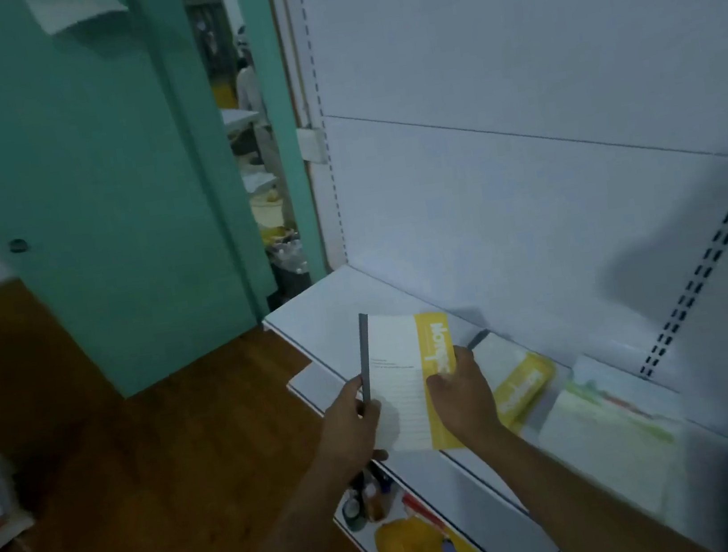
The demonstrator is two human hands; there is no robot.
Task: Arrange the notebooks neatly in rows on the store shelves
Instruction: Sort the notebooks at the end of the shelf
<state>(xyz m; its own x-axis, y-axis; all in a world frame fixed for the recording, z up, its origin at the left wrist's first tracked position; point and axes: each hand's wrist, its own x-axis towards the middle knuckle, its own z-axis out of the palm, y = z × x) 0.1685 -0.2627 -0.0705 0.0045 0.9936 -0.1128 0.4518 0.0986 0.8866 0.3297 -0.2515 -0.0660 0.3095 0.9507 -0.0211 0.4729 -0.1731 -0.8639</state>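
I hold a white notebook with a yellow band and a dark grey spine over the front of the white shelf. My left hand grips its spine edge. My right hand pinches the yellow band on its right side. Just right of it, a stack of matching yellow-and-white notebooks lies on the shelf. Further right sits a pile of pale green and white notebooks.
A lower shelf beneath my arms holds small bottles, a yellow item and other goods. A teal door stands left of the shelving, over a brown wooden floor. The shelf's white back panel rises behind.
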